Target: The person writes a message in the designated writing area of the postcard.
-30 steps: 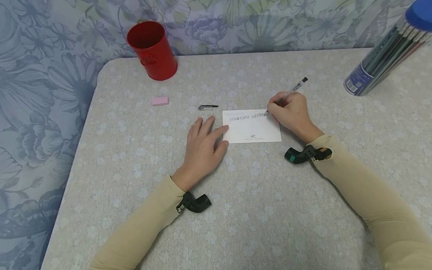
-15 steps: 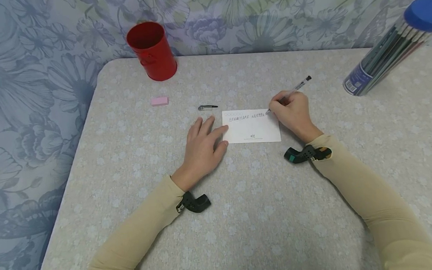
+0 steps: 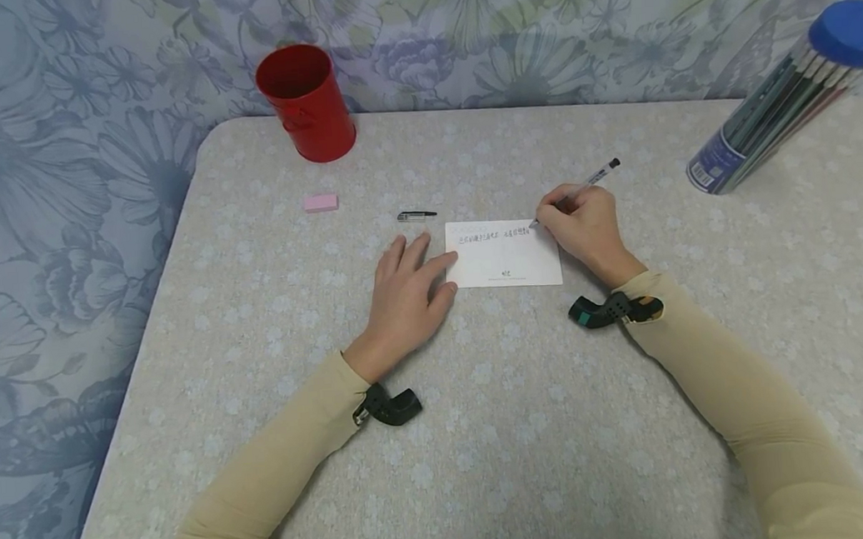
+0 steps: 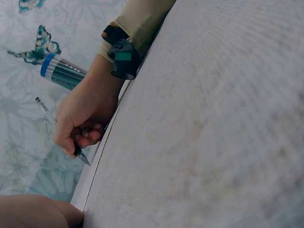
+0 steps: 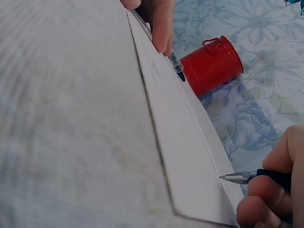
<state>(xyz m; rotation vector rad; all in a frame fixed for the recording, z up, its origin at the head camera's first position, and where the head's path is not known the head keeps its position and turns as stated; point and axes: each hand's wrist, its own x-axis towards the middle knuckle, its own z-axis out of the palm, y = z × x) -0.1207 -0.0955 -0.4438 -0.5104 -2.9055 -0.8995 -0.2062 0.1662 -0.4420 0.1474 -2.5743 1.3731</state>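
Note:
A white card (image 3: 476,262) with handwriting along its upper part lies on the table. My right hand (image 3: 582,224) pinches a clear pen with a black end (image 3: 603,171), its tip at the card's upper right. In the right wrist view the metal pen tip (image 5: 237,177) is at the card surface, at the end of the written line. My left hand (image 3: 404,301) lies with fingers spread; its index finger and thumb touch the card's left edge. Just beyond the left fingertips lies a black pen cap (image 3: 417,215).
A pink eraser (image 3: 320,203) lies left of the cap. Behind it a red metal bucket (image 3: 315,115) stands near the table's back edge. At the back right stands a blue-lidded tub of pencils (image 3: 774,112). Floral wallpaper (image 3: 506,39) covers the wall behind.
The right hand with the pen shifts slightly right, then the pen's top end dips a little. The left hand and the card stay in place.

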